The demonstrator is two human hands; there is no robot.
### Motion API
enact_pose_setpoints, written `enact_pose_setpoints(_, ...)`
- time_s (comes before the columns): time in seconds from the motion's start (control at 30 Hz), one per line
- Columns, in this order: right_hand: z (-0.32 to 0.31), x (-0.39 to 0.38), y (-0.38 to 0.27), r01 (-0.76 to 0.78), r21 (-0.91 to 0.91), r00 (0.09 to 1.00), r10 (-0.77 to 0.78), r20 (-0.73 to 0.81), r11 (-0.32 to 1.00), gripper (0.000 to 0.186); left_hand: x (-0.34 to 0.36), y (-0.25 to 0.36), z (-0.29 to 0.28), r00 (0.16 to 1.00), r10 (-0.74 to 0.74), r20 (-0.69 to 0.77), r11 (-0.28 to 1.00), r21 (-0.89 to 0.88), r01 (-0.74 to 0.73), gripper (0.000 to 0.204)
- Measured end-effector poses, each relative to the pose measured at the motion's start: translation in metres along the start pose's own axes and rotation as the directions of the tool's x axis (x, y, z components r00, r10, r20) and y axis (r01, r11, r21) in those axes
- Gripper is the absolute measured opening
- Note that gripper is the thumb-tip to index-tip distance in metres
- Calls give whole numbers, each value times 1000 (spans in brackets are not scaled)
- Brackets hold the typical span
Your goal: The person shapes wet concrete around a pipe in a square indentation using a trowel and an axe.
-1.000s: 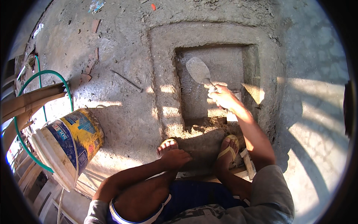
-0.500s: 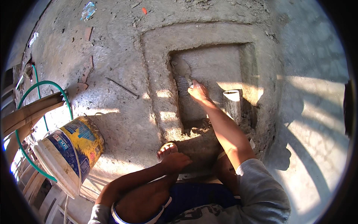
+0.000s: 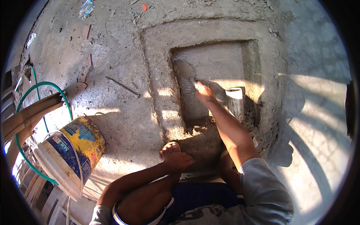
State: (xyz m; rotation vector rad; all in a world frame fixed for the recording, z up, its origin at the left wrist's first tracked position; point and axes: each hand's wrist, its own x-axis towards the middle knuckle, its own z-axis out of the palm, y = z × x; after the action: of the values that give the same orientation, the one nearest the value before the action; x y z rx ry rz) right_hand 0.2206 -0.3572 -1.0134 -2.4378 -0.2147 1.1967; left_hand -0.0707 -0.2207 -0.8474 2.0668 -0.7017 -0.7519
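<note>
My right hand [image 3: 204, 93] grips the handle of a masonry trowel [image 3: 184, 70], its rounded blade lying against the left inner wall of a square cement-lined pit [image 3: 210, 60]. My left hand [image 3: 179, 162] rests fingers-down on my bare left foot [image 3: 169, 148] at the pit's near rim, holding nothing. I am crouched with my knees drawn up; my right arm reaches down into the pit from a grey sleeve.
A white pipe stub [image 3: 235, 98] stands in the pit at right of my hand. A yellow-and-blue bucket [image 3: 71, 153] lies tipped at left. A green hose [image 3: 41, 108] loops beside wooden planks [image 3: 28, 114]. Rough plastered ground surrounds the pit.
My right hand has carried the trowel from the pit's middle to its left wall. The view has shifted slightly. My left hand stays on my foot.
</note>
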Motion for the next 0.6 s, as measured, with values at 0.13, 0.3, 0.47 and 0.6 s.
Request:
enact_pose_setpoints(0.13,86,-22,45,26,58,992,-19,-123,998,41,7,4,-7,983,-49,174,998,39,43,37)
enact_pose_setpoints(0.3,103,-30,17,-196,771,981,112,161,607,35,0,-7,8,997,69,-28,997,21,-68,38)
enact_pose_setpoints(0.47,44,-18,24,-283,737,951,83,297,613,34,1,-4,7,998,59,-19,993,105,-57,39)
enact_pose_setpoints(0.6,-23,-17,32,-211,583,935,-13,355,785,31,5,-2,0,997,77,-22,994,83,-75,37)
